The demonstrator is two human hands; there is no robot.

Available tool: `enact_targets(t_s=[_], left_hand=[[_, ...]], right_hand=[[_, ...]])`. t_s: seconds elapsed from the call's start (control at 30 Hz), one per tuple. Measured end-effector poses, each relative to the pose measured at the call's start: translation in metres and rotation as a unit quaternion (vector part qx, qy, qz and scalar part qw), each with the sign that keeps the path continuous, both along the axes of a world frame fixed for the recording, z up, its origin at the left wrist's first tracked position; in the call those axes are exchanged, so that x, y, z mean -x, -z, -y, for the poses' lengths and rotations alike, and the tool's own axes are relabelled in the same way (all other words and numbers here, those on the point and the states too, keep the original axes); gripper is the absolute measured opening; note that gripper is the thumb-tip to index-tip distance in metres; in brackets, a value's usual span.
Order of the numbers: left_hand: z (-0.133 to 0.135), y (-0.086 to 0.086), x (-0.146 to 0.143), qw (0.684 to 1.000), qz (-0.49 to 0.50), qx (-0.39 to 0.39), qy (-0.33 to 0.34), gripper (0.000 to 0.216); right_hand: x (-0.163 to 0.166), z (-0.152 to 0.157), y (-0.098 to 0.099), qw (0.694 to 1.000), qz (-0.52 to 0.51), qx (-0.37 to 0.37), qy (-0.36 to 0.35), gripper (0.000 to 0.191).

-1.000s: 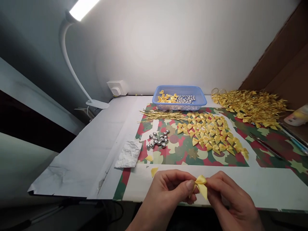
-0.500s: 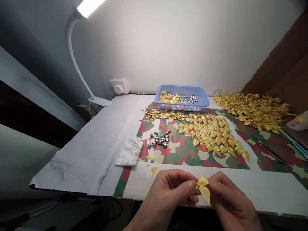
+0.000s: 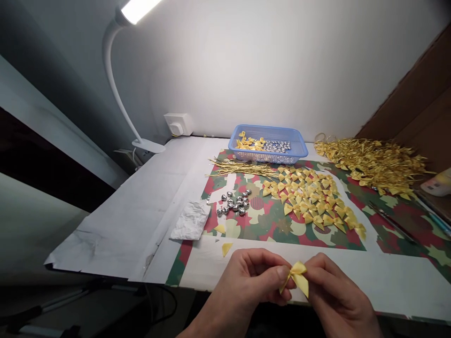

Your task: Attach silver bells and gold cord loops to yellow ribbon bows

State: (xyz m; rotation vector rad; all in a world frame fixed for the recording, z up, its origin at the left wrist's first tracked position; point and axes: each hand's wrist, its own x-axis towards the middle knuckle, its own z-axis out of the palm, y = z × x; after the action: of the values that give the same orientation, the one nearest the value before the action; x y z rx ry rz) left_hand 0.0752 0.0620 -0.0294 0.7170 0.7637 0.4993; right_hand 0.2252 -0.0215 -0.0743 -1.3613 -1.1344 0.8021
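Observation:
Between my two hands, just over the table's front edge, is a small yellow ribbon bow (image 3: 299, 278). The thumb and fingers of my left hand (image 3: 255, 279) pinch its left side. My right hand (image 3: 336, 291) is closed on its right side, its fingertips partly hidden. Two loose yellow ribbon scraps (image 3: 226, 249) lie beyond my left hand. Further off, many yellow bows (image 3: 312, 197) are spread over the patterned sheet (image 3: 271, 230). Several silver beads (image 3: 232, 205) sit left of them, beside a crumpled white paper (image 3: 190, 220).
A blue basket (image 3: 268, 157) with bows and silver beads stands by the wall, behind gold twist ties (image 3: 243, 168). At right lie a heap of gold-tied bows (image 3: 373, 162) and tweezers (image 3: 392, 221). A white lamp (image 3: 116, 89) rises at left; a cardboard panel (image 3: 416, 94) borders the right.
The camera view has shifted slightly. Both hands keep hold of the bow in almost the same place; the bow is barely turned.

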Motion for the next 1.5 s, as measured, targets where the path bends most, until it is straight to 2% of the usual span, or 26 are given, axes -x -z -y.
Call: enact_targets(t_s=[0.23,0.53,0.93,1.13,1.5], left_hand=[[0.001,-0.001,0.0,1.0,0.0,0.006,-0.014,0.009],[0.001,-0.005,-0.001,0.998,-0.04,-0.054,-0.02,0.01],[0.0,0.003,0.003,1.0,0.013,-0.014,0.006,0.01],[0.0,0.002,0.003,1.0,0.014,-0.02,0.009,0.009],[0.001,0.0,-0.001,0.999,0.022,-0.028,0.022,0.011]], right_hand=[[-0.003,0.002,0.005,1.0,-0.007,0.004,-0.02,0.022],[-0.006,0.004,-0.001,0.999,0.016,0.017,-0.039,0.026],[-0.002,0.004,0.011,0.999,-0.023,-0.006,-0.028,0.019],[0.001,0.002,0.009,0.999,-0.027,-0.019,-0.016,0.017],[0.013,0.001,0.008,0.995,0.027,-0.078,0.047,0.015]])
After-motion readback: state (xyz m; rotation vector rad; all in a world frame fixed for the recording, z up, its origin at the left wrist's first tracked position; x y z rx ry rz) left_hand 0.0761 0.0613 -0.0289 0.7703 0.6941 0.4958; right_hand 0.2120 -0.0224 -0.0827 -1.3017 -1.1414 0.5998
